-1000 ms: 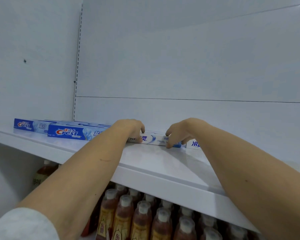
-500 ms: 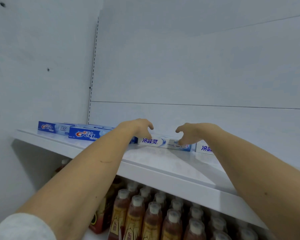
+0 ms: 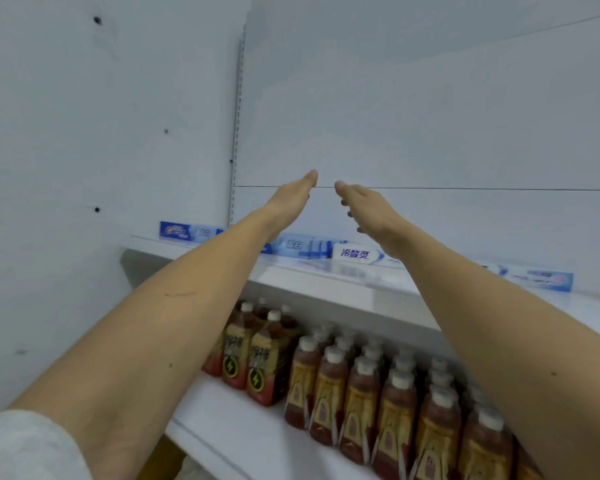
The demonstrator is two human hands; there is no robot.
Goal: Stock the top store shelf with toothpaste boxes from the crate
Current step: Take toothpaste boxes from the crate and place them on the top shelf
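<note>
four toothpaste boxes [image 3: 355, 253] lie end to end along the back edge of the top shelf [image 3: 343, 289], running from its left corner toward the right. both hands hover above the row, touching none: the left hand [image 3: 290, 202] has straight fingers, an empty grip; the right hand [image 3: 371, 211] is loosely spread, holding nothing. bottles [image 3: 361, 393] crowd the lower shelf [image 3: 229, 431].
</note>
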